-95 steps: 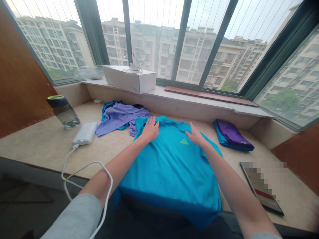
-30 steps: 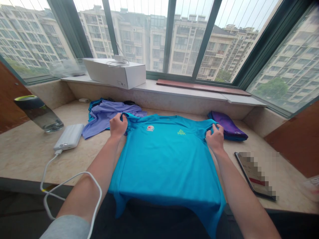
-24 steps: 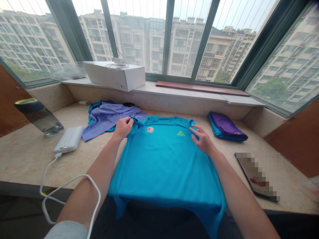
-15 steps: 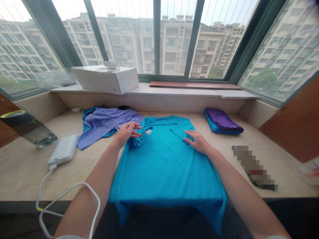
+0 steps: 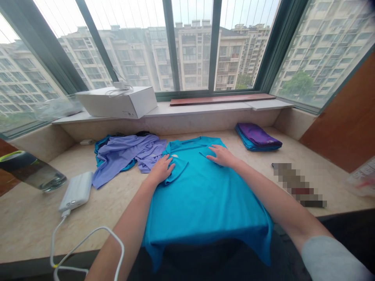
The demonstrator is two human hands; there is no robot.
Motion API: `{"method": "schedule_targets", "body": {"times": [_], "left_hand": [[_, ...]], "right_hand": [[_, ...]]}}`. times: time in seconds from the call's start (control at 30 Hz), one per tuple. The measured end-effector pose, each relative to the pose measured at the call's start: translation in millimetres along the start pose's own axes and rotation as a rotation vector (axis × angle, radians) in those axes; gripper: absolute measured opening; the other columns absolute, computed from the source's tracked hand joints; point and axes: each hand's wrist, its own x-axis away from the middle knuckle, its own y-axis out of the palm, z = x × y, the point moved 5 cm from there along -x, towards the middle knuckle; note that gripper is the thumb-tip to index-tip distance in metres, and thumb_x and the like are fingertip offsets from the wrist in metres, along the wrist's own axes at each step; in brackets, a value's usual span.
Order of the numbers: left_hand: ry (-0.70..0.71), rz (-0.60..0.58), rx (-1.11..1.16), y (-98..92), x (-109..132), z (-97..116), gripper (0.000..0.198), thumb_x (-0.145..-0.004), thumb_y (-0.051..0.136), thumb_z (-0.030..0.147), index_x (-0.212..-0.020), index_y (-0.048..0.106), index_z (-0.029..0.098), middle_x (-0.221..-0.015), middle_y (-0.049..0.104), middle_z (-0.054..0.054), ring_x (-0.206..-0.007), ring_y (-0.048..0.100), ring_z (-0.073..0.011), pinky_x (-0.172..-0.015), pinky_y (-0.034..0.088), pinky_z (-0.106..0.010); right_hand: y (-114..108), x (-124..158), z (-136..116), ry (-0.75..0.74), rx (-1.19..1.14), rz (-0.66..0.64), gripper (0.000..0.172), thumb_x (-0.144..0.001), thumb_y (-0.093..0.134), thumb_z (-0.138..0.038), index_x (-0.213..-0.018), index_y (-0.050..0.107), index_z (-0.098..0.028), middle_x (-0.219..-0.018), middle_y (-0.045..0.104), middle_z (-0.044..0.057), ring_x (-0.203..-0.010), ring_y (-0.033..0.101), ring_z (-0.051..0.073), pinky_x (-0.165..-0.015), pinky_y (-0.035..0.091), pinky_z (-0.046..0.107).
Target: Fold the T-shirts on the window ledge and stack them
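Note:
A bright blue T-shirt lies spread on the counter, its neckline toward the window and its hem hanging over the front edge. Both sleeves are folded inward onto the body. My left hand rests flat on the folded left sleeve, fingers apart. On the right, my right hand lies over the other folded sleeve near the shoulder, with its fingers spread. A small pale print on the chest is partly covered by the left sleeve and hand.
Rumpled lavender and blue clothes lie at the left, beside a white power bank with a cable and a tilted water bottle. Folded purple and blue clothing sits back right. A blurred-out object lies nearer. A white box stands on the sill.
My left hand has come down and laid the left sleeve flat across the shirt. My right hand has shifted slightly up toward the shoulder. The camera view has tilted and moved a little.

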Motion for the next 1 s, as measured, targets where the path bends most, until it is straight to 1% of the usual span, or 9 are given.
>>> {"method": "schedule_targets", "body": {"times": [0.1, 0.27, 0.33, 0.4, 0.5, 0.57, 0.7, 0.87, 1.0], "left_hand": [[-0.002, -0.002, -0.019, -0.6, 0, 0, 0.051, -0.098, 0.047, 0.038, -0.141, 0.055, 0.012, -0.155, 0.044, -0.021, -0.146, 0.039, -0.0342, -0.118, 0.033, -0.049], [-0.012, 0.026, -0.033, -1.3, 1, 0, 0.052, -0.099, 0.043, 0.034, -0.146, 0.049, 0.012, -0.155, 0.045, -0.020, -0.144, 0.042, -0.0326, -0.117, 0.035, -0.047], [-0.017, 0.038, -0.032, -1.1, 1, 0, 0.052, -0.099, 0.043, 0.034, -0.145, 0.050, 0.011, -0.153, 0.046, -0.021, -0.143, 0.044, -0.0330, -0.117, 0.036, -0.047], [-0.018, 0.048, -0.029, -0.9, 1, -1, 0.050, -0.099, 0.044, 0.033, -0.143, 0.051, 0.011, -0.152, 0.048, -0.021, -0.142, 0.045, -0.0328, -0.116, 0.037, -0.047], [-0.013, 0.054, -0.025, -0.6, 1, -1, 0.047, -0.097, 0.048, 0.032, -0.141, 0.054, 0.015, -0.151, 0.051, -0.018, -0.141, 0.046, -0.0313, -0.116, 0.038, -0.047], [-0.009, 0.051, -0.028, -0.3, 1, -1, 0.046, -0.097, 0.049, 0.032, -0.140, 0.055, 0.016, -0.151, 0.051, -0.018, -0.142, 0.046, -0.0311, -0.116, 0.037, -0.046], [-0.008, 0.045, -0.039, 0.8, 1, -1, 0.046, -0.097, 0.048, 0.033, -0.138, 0.057, 0.014, -0.151, 0.050, -0.020, -0.143, 0.045, -0.0324, -0.117, 0.037, -0.045], [-0.029, 0.072, -0.054, 0.8, 1, -3, 0.047, -0.097, 0.047, 0.033, -0.138, 0.057, 0.013, -0.150, 0.051, -0.019, -0.142, 0.045, -0.0323, -0.116, 0.038, -0.045], [-0.067, 0.137, -0.089, -5.7, 2, -9, 0.050, -0.097, 0.045, 0.030, -0.144, 0.051, 0.013, -0.149, 0.053, -0.019, -0.141, 0.046, -0.0319, -0.115, 0.039, -0.045]], "right_hand": [[8, -14, -6, 0.022, 0.009, -0.030, 0.056, -0.094, 0.059, -0.056, -0.139, 0.062, -0.023, -0.151, 0.052, 0.012, -0.140, 0.046, 0.035, -0.115, 0.038, 0.045], [10, -23, -9, 0.078, 0.008, 0.021, 0.036, -0.098, 0.055, -0.046, -0.119, 0.076, -0.025, -0.141, 0.060, 0.010, -0.127, 0.056, 0.033, -0.109, 0.042, 0.045], [9, -29, -10, 0.107, -0.006, 0.045, 0.036, -0.100, 0.051, -0.045, -0.109, 0.079, -0.024, -0.134, 0.065, 0.011, -0.122, 0.060, 0.031, -0.107, 0.043, 0.042], [7, -39, -13, 0.136, -0.028, 0.074, 0.047, -0.104, 0.039, -0.046, -0.106, 0.079, -0.021, -0.129, 0.068, 0.012, -0.121, 0.061, 0.030, -0.105, 0.044, 0.040], [7, -54, -21, 0.140, -0.069, 0.086, 0.059, -0.107, 0.022, -0.045, -0.114, 0.076, -0.020, -0.130, 0.069, 0.009, -0.124, 0.060, 0.029, -0.105, 0.044, 0.037], [10, -60, -25, 0.118, -0.094, 0.058, 0.056, -0.107, 0.024, -0.048, -0.128, 0.069, -0.022, -0.138, 0.065, 0.005, -0.130, 0.057, 0.027, -0.108, 0.043, 0.034], [20, -55, -20, 0.145, -0.095, -0.001, 0.054, -0.106, 0.029, -0.049, -0.148, 0.051, -0.023, -0.157, 0.046, 0.009, -0.146, 0.039, 0.026, -0.119, 0.031, 0.040], [37, -30, -15, 0.192, -0.050, -0.055, 0.061, -0.101, 0.039, -0.058, -0.151, 0.046, -0.023, -0.161, 0.037, 0.013, -0.151, 0.029, 0.034, -0.121, 0.021, 0.058], [37, -19, -41, 0.103, -0.035, 0.012, 0.055, -0.105, 0.033, -0.051, -0.149, 0.049, -0.021, -0.161, 0.038, 0.014, -0.152, 0.026, 0.032, -0.123, 0.017, 0.056]]}}
